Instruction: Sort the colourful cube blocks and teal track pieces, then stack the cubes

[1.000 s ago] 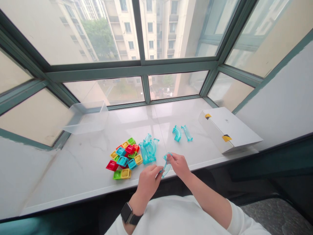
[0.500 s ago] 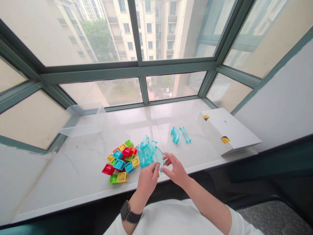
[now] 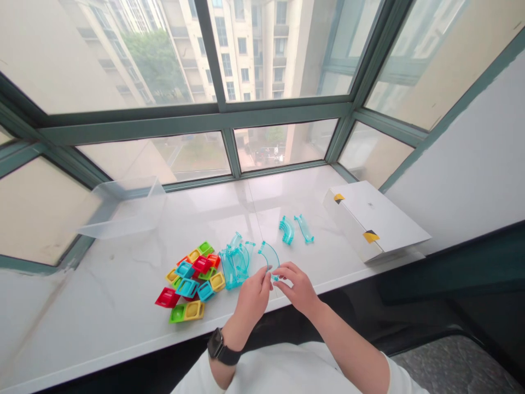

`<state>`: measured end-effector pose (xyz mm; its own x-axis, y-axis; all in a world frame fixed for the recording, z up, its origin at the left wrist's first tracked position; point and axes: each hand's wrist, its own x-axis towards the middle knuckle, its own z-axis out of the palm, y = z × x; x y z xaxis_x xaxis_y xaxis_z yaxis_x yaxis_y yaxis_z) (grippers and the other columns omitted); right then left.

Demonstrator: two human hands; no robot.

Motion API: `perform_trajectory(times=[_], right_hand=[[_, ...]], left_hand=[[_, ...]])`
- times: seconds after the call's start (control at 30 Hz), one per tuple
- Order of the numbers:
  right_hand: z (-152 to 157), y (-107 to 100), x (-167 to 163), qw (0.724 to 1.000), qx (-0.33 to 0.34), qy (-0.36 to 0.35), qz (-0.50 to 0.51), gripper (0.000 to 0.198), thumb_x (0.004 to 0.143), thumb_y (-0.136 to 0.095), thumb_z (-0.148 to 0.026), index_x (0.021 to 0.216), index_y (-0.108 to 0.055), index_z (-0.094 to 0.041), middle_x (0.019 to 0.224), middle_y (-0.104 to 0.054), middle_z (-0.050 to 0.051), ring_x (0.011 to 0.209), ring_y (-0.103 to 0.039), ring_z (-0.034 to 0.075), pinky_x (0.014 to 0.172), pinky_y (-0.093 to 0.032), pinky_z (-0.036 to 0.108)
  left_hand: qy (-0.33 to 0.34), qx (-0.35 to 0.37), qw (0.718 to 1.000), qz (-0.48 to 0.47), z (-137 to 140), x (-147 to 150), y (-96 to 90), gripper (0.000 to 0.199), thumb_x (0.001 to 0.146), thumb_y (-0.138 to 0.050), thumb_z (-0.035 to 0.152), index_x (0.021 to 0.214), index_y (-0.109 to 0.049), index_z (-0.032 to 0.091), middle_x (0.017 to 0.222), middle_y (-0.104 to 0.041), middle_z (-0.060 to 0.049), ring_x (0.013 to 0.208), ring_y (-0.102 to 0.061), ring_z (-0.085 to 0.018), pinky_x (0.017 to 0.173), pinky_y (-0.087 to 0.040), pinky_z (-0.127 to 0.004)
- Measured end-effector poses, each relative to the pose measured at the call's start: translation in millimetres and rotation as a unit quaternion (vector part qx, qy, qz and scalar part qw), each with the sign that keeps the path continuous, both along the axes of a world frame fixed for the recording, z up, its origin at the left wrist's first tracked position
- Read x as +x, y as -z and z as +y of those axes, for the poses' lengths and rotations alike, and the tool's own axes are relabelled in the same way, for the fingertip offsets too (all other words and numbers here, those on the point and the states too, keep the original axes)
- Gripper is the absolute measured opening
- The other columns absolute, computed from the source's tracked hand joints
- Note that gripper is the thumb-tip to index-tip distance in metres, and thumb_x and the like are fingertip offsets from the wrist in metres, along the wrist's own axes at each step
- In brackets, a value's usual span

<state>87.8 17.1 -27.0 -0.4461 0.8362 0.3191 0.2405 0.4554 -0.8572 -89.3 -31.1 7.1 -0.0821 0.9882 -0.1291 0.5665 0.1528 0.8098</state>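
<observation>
A clear turquoise curved track piece (image 3: 269,253) is raised over the front part of the white sill. My left hand (image 3: 255,293) grips its lower end between thumb and fingers. From the right, my right hand (image 3: 297,287) has its thumb and fingertips closed around the same end. Left of the hands lies a pile of similar turquoise track pieces (image 3: 235,265). Beyond them, a curved turquoise piece (image 3: 286,230) and a straighter turquoise piece (image 3: 304,229) lie side by side.
Several red, yellow, green and blue plastic blocks (image 3: 187,287) are heaped left of the track pile. A clear plastic bin (image 3: 123,210) stands at the back left. A white box (image 3: 377,219) with yellow-black tabs sits on the right. Windows (image 3: 283,145) border the sill (image 3: 118,306).
The held track piece has moved away from the turquoise pile to the right, and both hands have moved with it. The camera view has shifted slightly.
</observation>
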Motion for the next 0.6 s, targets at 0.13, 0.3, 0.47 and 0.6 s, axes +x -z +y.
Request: perform_trajectory(times=[0.13, 0.3, 0.47, 0.6], right_hand=[[7, 5, 7, 1.000, 0.009, 0.019, 0.005, 0.013, 0.097, -0.068, -0.024, 0.108, -0.074, -0.028, 0.102, -0.068, 0.004, 0.085, -0.068, 0.018, 0.083, -0.059, 0.032], [15, 10, 14, 0.999, 0.010, 0.049, -0.002, 0.010, 0.098, -0.067, -0.028, 0.104, -0.076, -0.027, 0.099, -0.067, 0.004, 0.085, -0.068, 0.019, 0.082, -0.058, 0.033], [31, 10, 22, 0.997, 0.011, 0.079, -0.015, 0.012, 0.099, -0.065, -0.030, 0.101, -0.076, -0.027, 0.097, -0.068, 0.005, 0.085, -0.068, 0.020, 0.082, -0.058, 0.035], [51, 8, 29, 0.994, 0.023, 0.103, -0.026, 0.014, 0.099, -0.064, -0.030, 0.105, -0.076, -0.027, 0.099, -0.070, 0.006, 0.089, -0.069, 0.023, 0.083, -0.059, 0.037]], left_hand=[[0.003, 0.004, 1.000, -0.022, 8, 7, 5.1, 0.044, 0.105, -0.036, 0.043, 0.133, -0.062, 0.022, 0.088, -0.077, -0.005, 0.084, -0.073, -0.022, 0.077, -0.052, -0.034], [-0.013, 0.029, 0.999, -0.028, 19, 11, 12.7, 0.035, 0.104, -0.043, 0.040, 0.126, -0.064, 0.023, 0.100, -0.078, -0.007, 0.089, -0.074, -0.022, 0.085, -0.056, -0.037], [-0.011, 0.062, 0.998, -0.029, 39, 19, 19.7, 0.031, 0.101, -0.051, 0.036, 0.123, -0.067, 0.022, 0.118, -0.076, -0.010, 0.099, -0.073, -0.023, 0.092, -0.058, -0.041], [0.008, 0.094, 0.995, -0.042, 59, 28, 22.7, 0.035, 0.101, -0.051, 0.032, 0.133, -0.063, 0.023, 0.126, -0.071, -0.011, 0.100, -0.071, -0.021, 0.085, -0.060, -0.036]])
